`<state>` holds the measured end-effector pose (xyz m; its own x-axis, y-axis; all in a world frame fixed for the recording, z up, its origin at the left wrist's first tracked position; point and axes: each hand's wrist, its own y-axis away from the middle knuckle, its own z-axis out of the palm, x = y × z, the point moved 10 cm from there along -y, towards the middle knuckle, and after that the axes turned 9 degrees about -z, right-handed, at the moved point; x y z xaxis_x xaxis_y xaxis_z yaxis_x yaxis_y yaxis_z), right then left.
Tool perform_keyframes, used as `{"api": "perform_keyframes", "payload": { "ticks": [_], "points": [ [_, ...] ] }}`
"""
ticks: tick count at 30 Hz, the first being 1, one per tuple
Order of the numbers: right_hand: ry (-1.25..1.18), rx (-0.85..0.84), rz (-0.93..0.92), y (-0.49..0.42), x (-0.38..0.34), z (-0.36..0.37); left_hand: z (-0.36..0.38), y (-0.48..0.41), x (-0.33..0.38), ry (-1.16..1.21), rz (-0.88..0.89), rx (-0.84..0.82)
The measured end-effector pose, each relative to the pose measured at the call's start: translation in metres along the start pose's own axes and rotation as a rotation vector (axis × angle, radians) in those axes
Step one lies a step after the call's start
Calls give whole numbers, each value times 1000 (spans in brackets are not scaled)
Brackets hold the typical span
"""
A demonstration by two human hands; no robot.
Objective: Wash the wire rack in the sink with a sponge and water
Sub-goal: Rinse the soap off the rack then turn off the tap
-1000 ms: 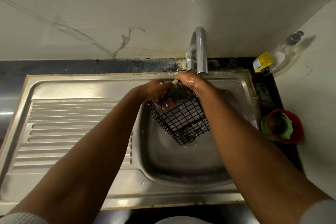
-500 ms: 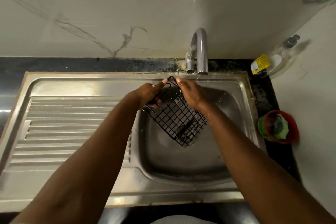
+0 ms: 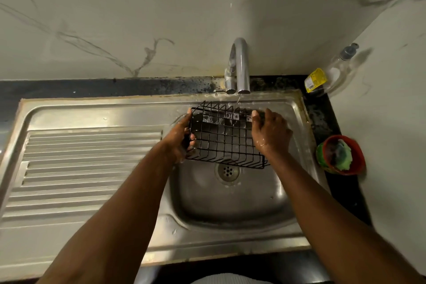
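While rinsing under a thin stream of water [image 3: 238, 99] from the tap [image 3: 241, 64], holds a black wire rack [image 3: 227, 140] roughly level over the basin of the sink [image 3: 230, 212], above the drain [image 3: 227, 171] and seemingly clear of the basin floor. Grips the rack's left end with the left hand [image 3: 178, 139], fingers curled around the wires and thumb raised along the far corner. Grips the right end with the right hand [image 3: 270, 136], fingers folded over the rim. Carries no sponge in either hand. Probably a rinsing step, judging by bubbles on the far wires. To do it well, tilt and turn the rack to bring each side and the base under the narrow stream in turn. Shift the grip to wet the wires hidden under the fingers, and stay low in the basin to limit splashing. For more scrubbing, free the right hand and reach for a green pad [image 3: 343, 159], probably the sponge, in a red cup [image 3: 356, 159] on the dark counter to the right, well apart from the rack. Also in view: a ridged draining board [image 3: 87, 163] to the left and a clear soap bottle [image 3: 332, 74] with a yellow label in the back right corner. Between hand and cup, only the sink's raised right rim. Mind the tap spout just above the rack's far edge when turning.
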<state>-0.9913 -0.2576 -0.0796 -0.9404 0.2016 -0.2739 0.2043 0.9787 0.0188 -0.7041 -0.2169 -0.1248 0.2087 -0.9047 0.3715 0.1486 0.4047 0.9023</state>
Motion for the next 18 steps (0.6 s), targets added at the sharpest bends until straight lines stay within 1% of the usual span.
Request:
{"api": "perform_keyframes", "payload": {
  "ticks": [2,3,4,6,7,9,10,11,13,14,15,16,17,18],
  "points": [
    [-59,-53,86,6,-11,3,-3,-1,-5,24,0,-3],
    [-70,-74,80,8,-25,3,2,-1,-5,39,9,-13],
    [-64,-99,30,12,-45,4,6,-1,-4,61,19,-23],
    [-53,-149,-182,27,-106,4,19,-3,-10,88,12,-101],
    [-42,-166,-319,40,-140,4,27,-4,-13,168,27,-131],
    [48,-209,-597,69,-198,9,14,-11,-15,302,126,-104],
    [118,-228,-711,80,-215,12,17,-8,-23,371,134,-120],
    [173,-230,-781,86,-222,14,19,-8,-29,447,150,-116],
    [163,-193,-831,83,-216,10,34,0,-11,767,280,-249],
    [109,-179,-841,79,-210,5,33,1,-3,755,271,-212],
    [46,-172,-840,74,-201,2,39,4,5,479,249,-153],
    [-13,-181,-819,68,-188,2,43,6,7,194,186,-130],
    [-58,-199,-768,60,-169,4,37,3,-1,55,59,-105],
    [-79,-216,-683,50,-143,6,17,-3,-3,36,8,-69]
  ]
}}
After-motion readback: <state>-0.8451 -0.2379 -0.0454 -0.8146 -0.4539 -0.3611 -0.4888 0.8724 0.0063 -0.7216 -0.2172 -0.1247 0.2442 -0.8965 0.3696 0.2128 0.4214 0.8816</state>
